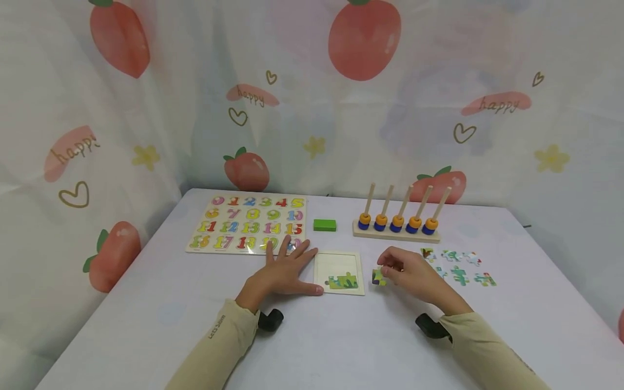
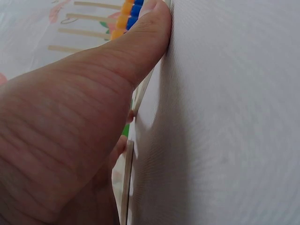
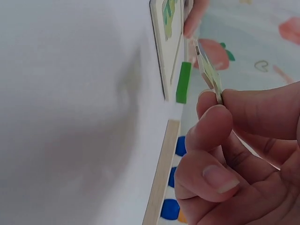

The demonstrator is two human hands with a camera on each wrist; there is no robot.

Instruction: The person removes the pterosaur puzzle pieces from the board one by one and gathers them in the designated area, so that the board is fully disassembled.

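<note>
Between thumb and fingertips my right hand pinches a small green puzzle piece; the right wrist view shows that puzzle piece nearly edge-on, lifted off the table. Just left of it lies a square puzzle tray with joined green pieces along its lower edge. My left hand is spread flat, its thumb at the tray's lower left corner and its fingers by the left edge. Several loose puzzle pieces lie to the right of my right hand, partly hidden behind it.
A number board lies at the back left, close to my left fingertips. Behind the tray is a green block. A wooden peg stand with orange and blue beads stands at the back right. A printed curtain hangs behind the table.
</note>
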